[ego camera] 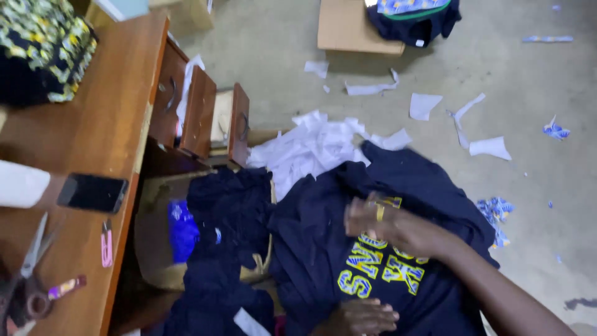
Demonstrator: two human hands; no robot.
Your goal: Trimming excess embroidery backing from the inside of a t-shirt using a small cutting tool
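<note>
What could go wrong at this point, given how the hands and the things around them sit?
The right hand and left hand press on a navy printed shirt piled at the edge of a heap; it could slide onto the floor, which is strewn with paper scraps. The phone lies close to the edge of the wooden desk and might be knocked off. The scissors lie uncovered beside it.

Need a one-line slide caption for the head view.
Both hands, right and left, press on a navy printed shirt beside a wooden desk; paper scraps litter the floor.
</note>
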